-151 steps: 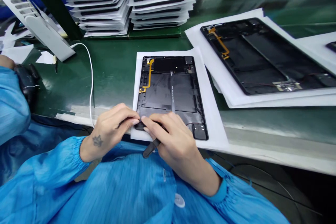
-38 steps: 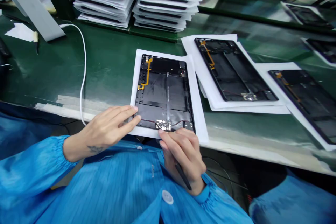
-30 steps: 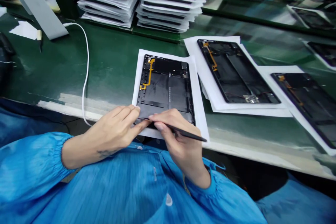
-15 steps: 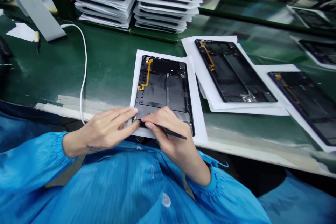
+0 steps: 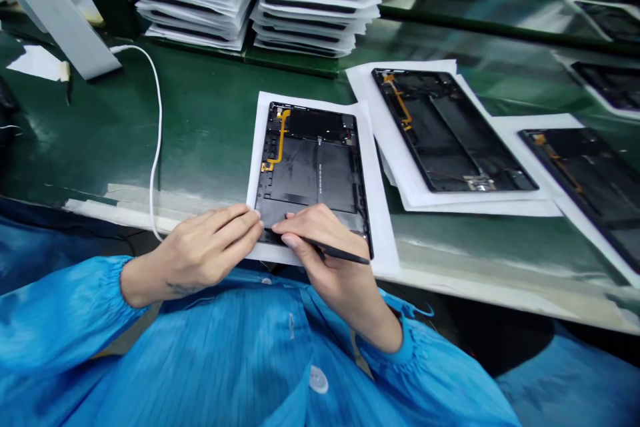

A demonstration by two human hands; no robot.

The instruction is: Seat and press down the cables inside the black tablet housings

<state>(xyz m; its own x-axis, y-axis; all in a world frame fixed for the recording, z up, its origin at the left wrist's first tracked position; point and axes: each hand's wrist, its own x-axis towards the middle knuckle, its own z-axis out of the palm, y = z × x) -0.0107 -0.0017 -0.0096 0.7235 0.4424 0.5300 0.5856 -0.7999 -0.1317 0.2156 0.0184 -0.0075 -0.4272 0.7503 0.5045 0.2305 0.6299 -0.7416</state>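
Note:
An opened tablet housing (image 5: 300, 177) lies on white paper in front of me, dark inside, with an orange flex cable (image 5: 283, 143) along its left side. My left hand (image 5: 210, 243) is at the housing's near left corner, fingers closed together with the tips on its edge. My right hand (image 5: 325, 243) rests over the near edge, closed on slim black tweezers (image 5: 345, 254) whose rear end points right. The working tip of the tweezers is hidden by my fingers.
Two similar tablet housings, one nearer (image 5: 450, 127) and one farther right (image 5: 590, 180), lie on paper. Tall stacks of panels between white sheets (image 5: 315, 20) stand behind. A white cable (image 5: 159, 127) runs down the left from a grey stand (image 5: 60, 13).
My left fingers have drawn closer together at the corner. My right hand still holds the tweezers, whose rear end has shifted slightly right. The view has moved a little.

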